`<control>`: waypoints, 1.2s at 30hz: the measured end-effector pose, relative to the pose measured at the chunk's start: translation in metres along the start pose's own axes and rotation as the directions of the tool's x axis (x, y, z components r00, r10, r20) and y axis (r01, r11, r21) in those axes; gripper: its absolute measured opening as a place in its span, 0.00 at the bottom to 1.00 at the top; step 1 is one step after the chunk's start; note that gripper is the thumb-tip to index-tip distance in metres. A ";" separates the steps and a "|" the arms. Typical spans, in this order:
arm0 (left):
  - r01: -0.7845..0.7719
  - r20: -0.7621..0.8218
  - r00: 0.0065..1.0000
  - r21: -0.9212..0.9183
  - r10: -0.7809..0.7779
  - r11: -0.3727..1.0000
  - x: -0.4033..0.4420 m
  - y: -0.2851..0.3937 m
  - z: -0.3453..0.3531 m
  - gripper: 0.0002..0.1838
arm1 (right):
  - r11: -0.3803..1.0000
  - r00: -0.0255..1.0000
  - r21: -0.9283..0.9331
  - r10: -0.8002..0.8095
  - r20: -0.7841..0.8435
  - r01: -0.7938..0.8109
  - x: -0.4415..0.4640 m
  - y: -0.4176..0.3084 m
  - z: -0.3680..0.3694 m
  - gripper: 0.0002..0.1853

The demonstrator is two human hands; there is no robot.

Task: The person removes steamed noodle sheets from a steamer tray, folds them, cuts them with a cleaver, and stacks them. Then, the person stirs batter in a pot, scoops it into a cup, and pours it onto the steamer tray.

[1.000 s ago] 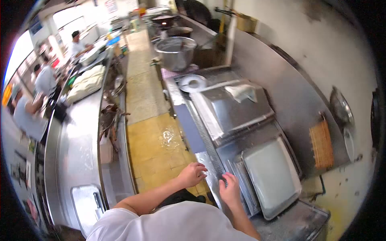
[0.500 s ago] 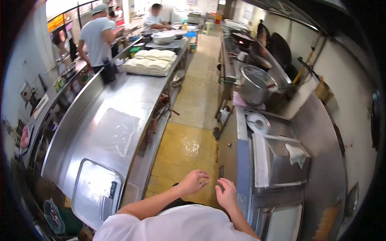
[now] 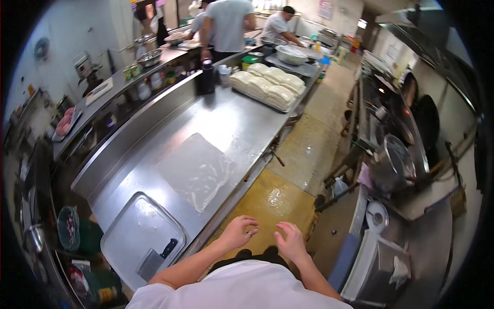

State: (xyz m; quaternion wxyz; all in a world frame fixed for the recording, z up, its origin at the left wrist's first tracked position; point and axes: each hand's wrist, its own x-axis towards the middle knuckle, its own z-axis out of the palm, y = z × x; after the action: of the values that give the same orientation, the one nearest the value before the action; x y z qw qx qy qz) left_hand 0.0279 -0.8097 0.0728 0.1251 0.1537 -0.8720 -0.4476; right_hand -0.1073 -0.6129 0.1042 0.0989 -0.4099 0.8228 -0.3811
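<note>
My left hand (image 3: 238, 232) hovers over the aisle beside the steel table, fingers curved and apart, holding nothing. A short gap separates it from my right hand (image 3: 292, 241), which is also empty with its fingers loosely bent. Nearest to my left hand on the table lies a thin, translucent, whitish sheet (image 3: 191, 167); I cannot tell what it is made of. Closer to me is a shallow metal tray (image 3: 135, 219), with a black-handled cleaver (image 3: 168, 248) lying in it.
Farther along the steel table (image 3: 136, 170), stacked white folded slabs (image 3: 267, 85) sit on a tray near a large bowl (image 3: 292, 55). Co-workers stand beyond. A wet yellow floor (image 3: 275, 193) runs between the table and the stove side, where a big pot (image 3: 393, 165) stands.
My view has turned to the left, so the table and its tray sit more centrally. Both hands stay raised, apart and empty in front of me.
</note>
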 end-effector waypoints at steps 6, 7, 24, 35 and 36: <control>0.188 -0.195 0.963 0.002 -0.184 0.982 0.017 -0.032 -0.015 0.15 | 0.978 0.968 0.095 -0.198 0.157 0.184 0.094 0.025 0.030 0.14; 0.228 -0.219 0.950 -0.010 -0.225 0.974 0.022 -0.035 -0.014 0.15 | 0.970 0.952 0.118 -0.233 0.199 0.213 0.108 0.030 0.033 0.13; 0.658 -0.623 0.421 -0.290 -0.659 0.695 0.082 -0.076 -0.067 0.14 | 0.879 0.680 0.252 -0.474 0.559 0.405 0.348 0.043 0.059 0.13; 0.836 -0.794 0.223 -0.142 -0.565 0.529 0.064 -0.252 -0.250 0.10 | 0.931 0.661 0.168 -0.350 0.664 0.325 0.377 -0.032 0.146 0.14; 0.843 -0.794 0.233 -0.123 -0.562 0.524 0.067 -0.268 -0.265 0.10 | 0.934 0.661 0.151 -0.338 0.670 0.325 0.380 -0.042 0.152 0.14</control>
State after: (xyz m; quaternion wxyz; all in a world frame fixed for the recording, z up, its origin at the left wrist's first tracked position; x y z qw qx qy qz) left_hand 0.1025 -1.1796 0.0086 0.2285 0.7249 -0.6217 -0.1892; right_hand -0.2553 -0.9967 0.0862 0.3285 -0.6631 0.6351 -0.2215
